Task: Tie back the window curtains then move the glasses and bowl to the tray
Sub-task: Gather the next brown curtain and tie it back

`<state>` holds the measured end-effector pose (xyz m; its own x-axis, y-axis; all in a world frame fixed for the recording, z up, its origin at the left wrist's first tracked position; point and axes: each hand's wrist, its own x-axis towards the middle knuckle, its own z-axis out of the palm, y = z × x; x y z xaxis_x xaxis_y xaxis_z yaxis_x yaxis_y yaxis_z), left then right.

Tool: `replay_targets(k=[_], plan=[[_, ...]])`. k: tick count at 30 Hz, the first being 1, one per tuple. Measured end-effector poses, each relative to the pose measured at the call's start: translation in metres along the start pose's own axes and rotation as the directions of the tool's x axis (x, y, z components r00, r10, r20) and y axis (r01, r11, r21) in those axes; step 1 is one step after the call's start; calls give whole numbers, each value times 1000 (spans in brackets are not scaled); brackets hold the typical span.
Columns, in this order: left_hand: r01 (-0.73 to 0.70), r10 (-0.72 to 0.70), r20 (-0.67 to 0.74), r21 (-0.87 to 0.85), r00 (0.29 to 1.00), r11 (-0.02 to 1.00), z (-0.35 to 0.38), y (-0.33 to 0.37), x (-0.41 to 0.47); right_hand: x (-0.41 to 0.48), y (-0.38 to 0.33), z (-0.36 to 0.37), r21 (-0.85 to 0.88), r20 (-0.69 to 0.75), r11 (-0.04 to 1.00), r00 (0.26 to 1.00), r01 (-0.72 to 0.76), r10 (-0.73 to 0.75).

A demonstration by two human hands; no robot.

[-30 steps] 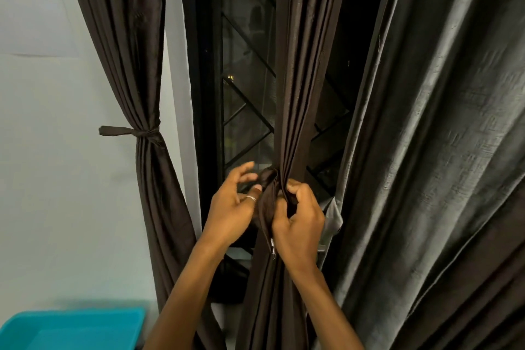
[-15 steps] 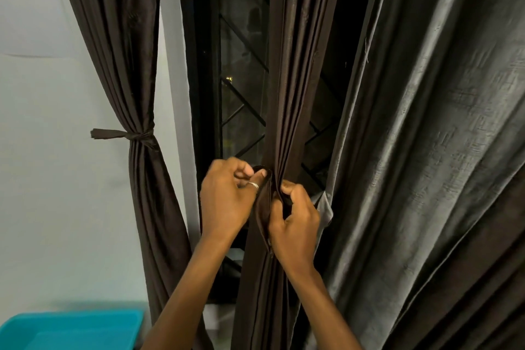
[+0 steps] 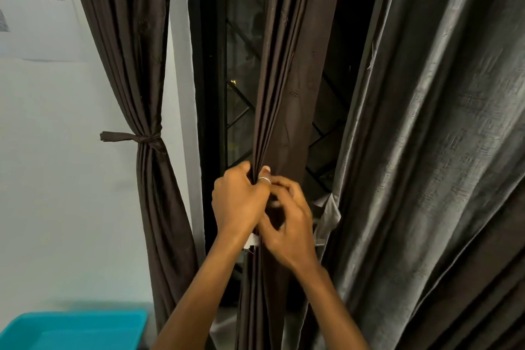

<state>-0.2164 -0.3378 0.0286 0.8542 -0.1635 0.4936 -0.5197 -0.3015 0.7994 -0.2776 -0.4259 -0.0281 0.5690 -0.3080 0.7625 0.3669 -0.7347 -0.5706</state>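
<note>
Middle curtain (image 3: 284, 94), dark brown and pleated, is gathered into a narrow bunch in front of the window, and both hands meet on it at about mid-height. The left hand (image 3: 238, 202) has its fingers (image 3: 245, 170) curled round the left edge of the bunch and clamped on it; one digit with a silver ring (image 3: 263, 179) lies across the front of the folds. The right hand (image 3: 289, 233) sits just below and to the right, touching the left hand, its bent fingers (image 3: 281, 187) closed on dark fabric at the same spot; whether that is a tie strip or a fold of the curtain cannot be told. A pale scrap of fabric (image 3: 251, 241) shows just beneath the left hand. Behind the bunch stands the window (image 3: 241, 94), black-framed with a diagonal grille. To the left, the left curtain (image 3: 147, 207) hangs against the white wall (image 3: 56, 179), cinched at its waist by a knotted tie-back (image 3: 133, 138) whose end sticks out leftward. To the right, a grey curtain (image 3: 426, 179) hangs loose in broad folds, untied. A printed sheet (image 3: 39, 23) is stuck on the wall at upper left, and a teal tray (image 3: 74, 329) shows in the lower left corner.
</note>
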Motion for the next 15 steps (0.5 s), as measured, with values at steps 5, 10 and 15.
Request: replay_targets(k=[5, 10, 15], plan=[[9, 21, 152, -196, 988, 981, -26, -15, 10, 52, 34, -47, 310, -265, 921, 909, -234, 320], [85, 15, 281, -341, 960, 936, -39, -19, 12, 124, 66, -58, 360, 115, 716, 790, -598, 602], [121, 6, 342, -350, 940, 929, -43, -21, 15, 145, 67, -47, 174, 453, 728, 710, -663, 539]])
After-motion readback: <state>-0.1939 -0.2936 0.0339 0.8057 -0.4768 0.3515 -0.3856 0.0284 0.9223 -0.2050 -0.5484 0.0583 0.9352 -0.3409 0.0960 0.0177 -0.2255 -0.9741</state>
